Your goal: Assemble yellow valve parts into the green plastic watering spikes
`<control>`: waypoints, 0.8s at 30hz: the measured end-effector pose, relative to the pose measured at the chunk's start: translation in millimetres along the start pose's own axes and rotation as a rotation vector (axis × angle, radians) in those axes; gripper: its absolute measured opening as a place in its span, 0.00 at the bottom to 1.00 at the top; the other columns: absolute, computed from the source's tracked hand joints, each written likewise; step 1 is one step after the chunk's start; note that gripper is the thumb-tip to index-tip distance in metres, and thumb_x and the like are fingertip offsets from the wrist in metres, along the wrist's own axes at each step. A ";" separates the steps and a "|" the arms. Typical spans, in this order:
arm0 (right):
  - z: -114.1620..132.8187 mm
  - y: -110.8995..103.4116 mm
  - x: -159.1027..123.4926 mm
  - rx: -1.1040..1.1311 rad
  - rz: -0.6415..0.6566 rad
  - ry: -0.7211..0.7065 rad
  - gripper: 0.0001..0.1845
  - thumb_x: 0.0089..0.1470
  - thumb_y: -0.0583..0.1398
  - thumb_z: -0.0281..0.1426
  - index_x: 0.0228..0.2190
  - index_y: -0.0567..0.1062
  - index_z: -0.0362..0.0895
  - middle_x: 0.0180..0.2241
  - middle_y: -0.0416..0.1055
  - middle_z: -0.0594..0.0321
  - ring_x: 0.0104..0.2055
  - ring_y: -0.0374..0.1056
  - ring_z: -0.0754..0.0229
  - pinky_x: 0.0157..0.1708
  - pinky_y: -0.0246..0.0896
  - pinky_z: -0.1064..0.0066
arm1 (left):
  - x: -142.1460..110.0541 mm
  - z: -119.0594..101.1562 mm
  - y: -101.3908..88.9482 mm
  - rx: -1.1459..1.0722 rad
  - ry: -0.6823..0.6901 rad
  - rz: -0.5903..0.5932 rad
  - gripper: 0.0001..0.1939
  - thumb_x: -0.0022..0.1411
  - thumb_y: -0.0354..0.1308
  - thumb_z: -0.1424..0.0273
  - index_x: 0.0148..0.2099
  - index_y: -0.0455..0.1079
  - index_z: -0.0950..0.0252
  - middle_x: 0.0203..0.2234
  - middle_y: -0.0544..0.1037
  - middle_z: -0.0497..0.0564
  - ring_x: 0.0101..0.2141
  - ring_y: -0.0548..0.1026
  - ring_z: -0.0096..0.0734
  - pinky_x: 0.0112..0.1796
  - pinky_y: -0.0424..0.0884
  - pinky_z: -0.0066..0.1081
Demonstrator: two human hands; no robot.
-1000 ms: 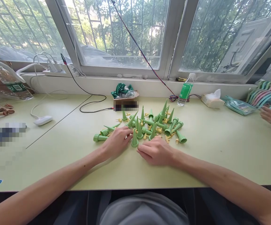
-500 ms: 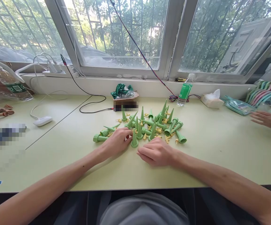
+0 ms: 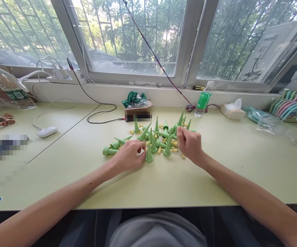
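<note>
Shifting my right hand rightward, fingers curled together, leaves the upright light-green plastic cone, nearest the smooth pale-yellow worktop's front edge, beside only my left hand's bent fingers, though I can't tell whether either pinches anything.

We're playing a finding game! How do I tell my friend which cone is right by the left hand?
Below the big window is a table with a pile of green cones. Find the left hand; your cone stands upright just right of it. Of all the upright cones, it's closest to the table's near edge.
</note>
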State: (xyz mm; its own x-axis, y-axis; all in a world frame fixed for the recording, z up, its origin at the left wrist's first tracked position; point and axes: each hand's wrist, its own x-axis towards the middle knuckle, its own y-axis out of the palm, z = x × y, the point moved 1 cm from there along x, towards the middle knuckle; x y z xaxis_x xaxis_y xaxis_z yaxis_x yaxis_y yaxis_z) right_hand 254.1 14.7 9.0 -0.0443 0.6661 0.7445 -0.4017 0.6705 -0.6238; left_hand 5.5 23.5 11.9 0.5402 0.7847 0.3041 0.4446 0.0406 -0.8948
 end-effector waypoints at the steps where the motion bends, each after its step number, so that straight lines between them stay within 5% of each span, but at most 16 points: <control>1: -0.8 0.0 2.7 -0.038 0.051 0.036 0.28 0.69 0.43 0.38 0.18 0.62 0.45 0.14 0.55 0.66 0.17 0.48 0.65 0.23 0.41 0.71 | 0.0 0.1 0.4 0.000 -0.001 -0.003 0.08 0.59 0.54 0.71 0.27 0.68 0.64 0.22 0.72 0.48 0.24 0.68 0.29 0.29 0.61 0.29; 8: -3.8 -5.5 14.4 -0.138 0.380 0.153 0.25 0.68 0.47 0.35 0.20 0.68 0.43 0.18 0.62 0.63 0.20 0.55 0.63 0.25 0.40 0.70 | -0.6 -4.6 -2.4 -0.085 0.008 -0.101 0.16 0.68 0.48 0.70 0.25 0.61 0.63 0.17 0.64 0.44 0.21 0.60 0.27 0.27 0.57 0.29; 16: -11.3 -14.3 22.1 -0.130 0.476 0.101 0.19 0.63 0.52 0.32 0.20 0.66 0.44 0.20 0.64 0.64 0.22 0.56 0.63 0.25 0.43 0.71 | -2.6 -9.3 -5.2 -0.210 0.029 -0.170 0.23 0.74 0.42 0.63 0.25 0.55 0.63 0.16 0.59 0.43 0.19 0.57 0.25 0.26 0.55 0.29; 24: -19.0 -25.4 28.2 -0.005 0.714 -0.128 0.09 0.51 0.57 0.27 0.21 0.69 0.44 0.17 0.62 0.69 0.21 0.54 0.66 0.26 0.44 0.72 | -4.3 -9.1 -1.8 -0.232 0.075 -0.124 0.23 0.75 0.41 0.61 0.25 0.54 0.63 0.17 0.56 0.42 0.19 0.56 0.24 0.25 0.54 0.28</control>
State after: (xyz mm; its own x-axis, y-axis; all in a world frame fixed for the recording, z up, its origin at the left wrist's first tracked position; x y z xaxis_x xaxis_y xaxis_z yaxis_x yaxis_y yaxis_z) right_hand 280.5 22.6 41.4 -0.4007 0.8989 0.1770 -0.2307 0.0880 -0.9690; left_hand 8.8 14.5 15.2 0.5189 0.7344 0.4376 0.6577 -0.0159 -0.7531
